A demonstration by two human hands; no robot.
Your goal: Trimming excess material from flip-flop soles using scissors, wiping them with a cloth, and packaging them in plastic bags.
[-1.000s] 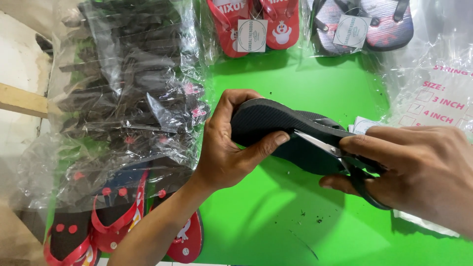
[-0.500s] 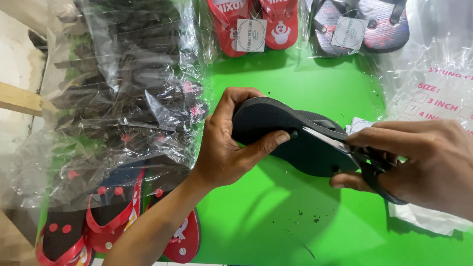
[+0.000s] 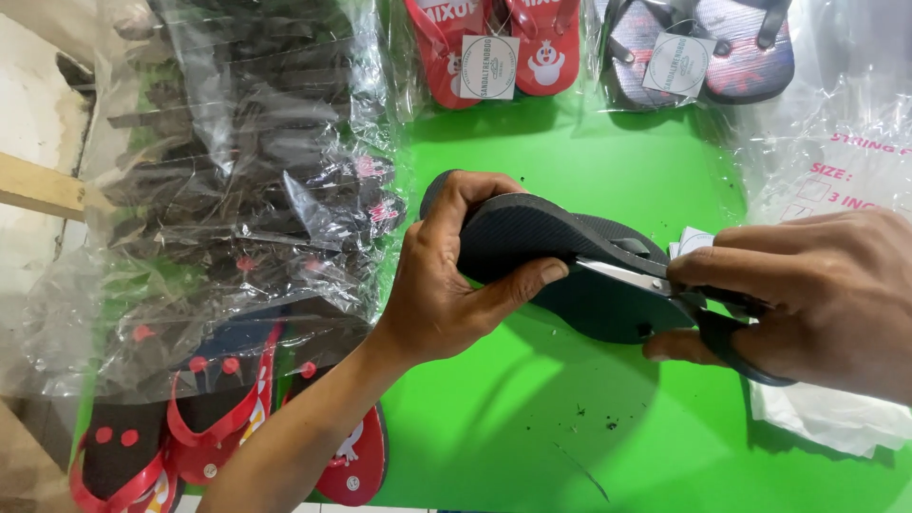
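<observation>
Hands (image 3: 446, 285) on ribbed black sole (image 3: 551, 242); scissors (image 3: 665, 294)

This looks like a small sandal workshop or packing place. On the green table (image 3: 570, 152) lie pairs of sandals in clear plastic bags (image 3: 494, 47) with round paper tags (image 3: 487, 66), and a big stack of bagged black soles (image 3: 237, 171).

A bright green table (image 3: 532, 437) is covered at its edges by clear plastic bags of flip-flops (image 3: 237, 190); black crumbs (image 3: 594, 418) are scattered centrally.
</observation>
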